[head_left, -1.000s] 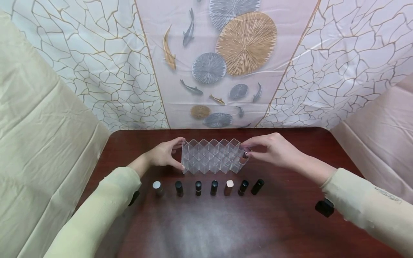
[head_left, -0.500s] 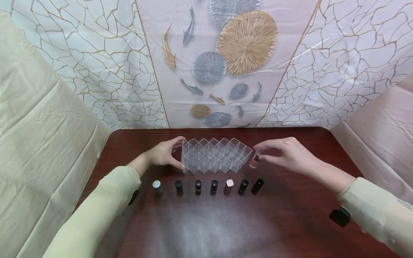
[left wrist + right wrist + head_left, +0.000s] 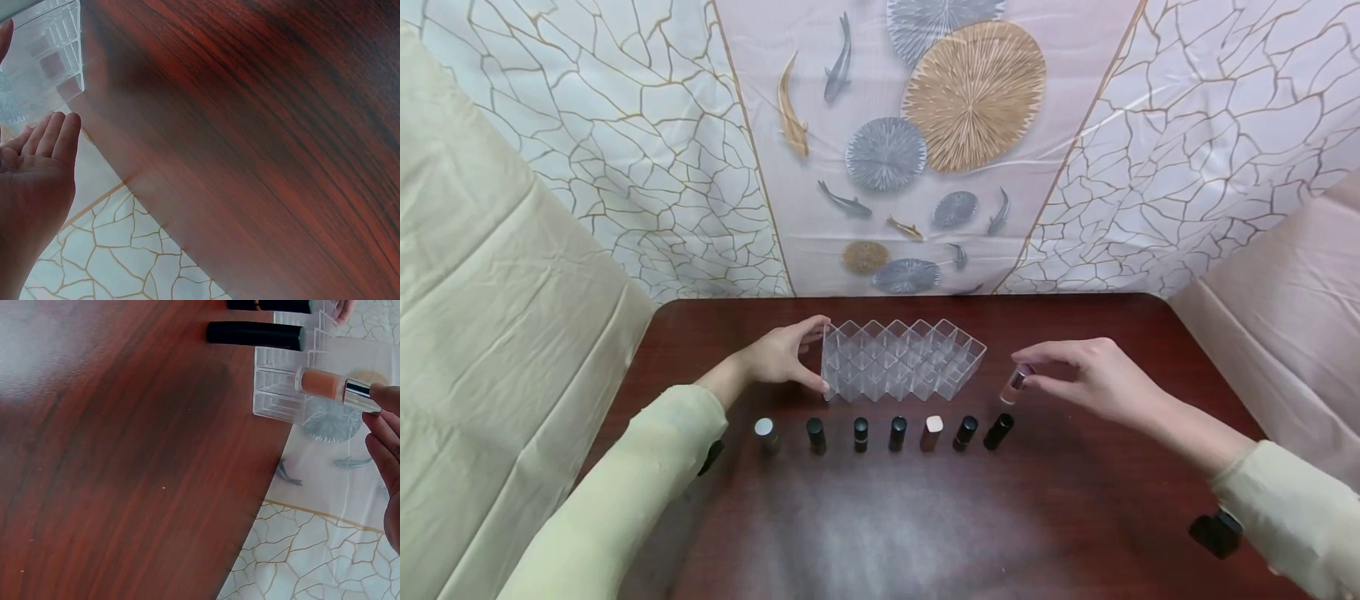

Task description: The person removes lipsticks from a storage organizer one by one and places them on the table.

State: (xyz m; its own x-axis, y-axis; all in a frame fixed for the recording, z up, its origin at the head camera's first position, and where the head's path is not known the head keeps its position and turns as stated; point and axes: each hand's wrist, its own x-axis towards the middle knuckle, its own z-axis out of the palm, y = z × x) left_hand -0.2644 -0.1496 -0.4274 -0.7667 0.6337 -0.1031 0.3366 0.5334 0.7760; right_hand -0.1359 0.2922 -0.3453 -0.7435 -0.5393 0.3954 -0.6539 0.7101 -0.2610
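A clear plastic organizer [image 3: 898,360] with diamond-shaped cells stands on the dark wooden table [image 3: 880,517]. My left hand [image 3: 786,357] holds its left end between thumb and fingers; the left wrist view shows my fingers [image 3: 53,134] against the organizer [image 3: 40,59]. My right hand [image 3: 1078,375] pinches a small clear tube [image 3: 1015,384] with peach contents and a silver cap, right of the organizer and just above the table. In the right wrist view the tube [image 3: 328,385] lies in front of the organizer [image 3: 284,375]. Several lipstick tubes [image 3: 895,434] stand in a row in front.
The rightmost black tube [image 3: 997,432] of the row stands just below the held tube. Patterned cloth walls [image 3: 880,142] close in the table at the back and sides. A black wrist device [image 3: 1216,533] shows at the lower right.
My right hand has drawn the small tube away from the organizer's right end, moving right and toward me. The left hand and organizer have stayed put.
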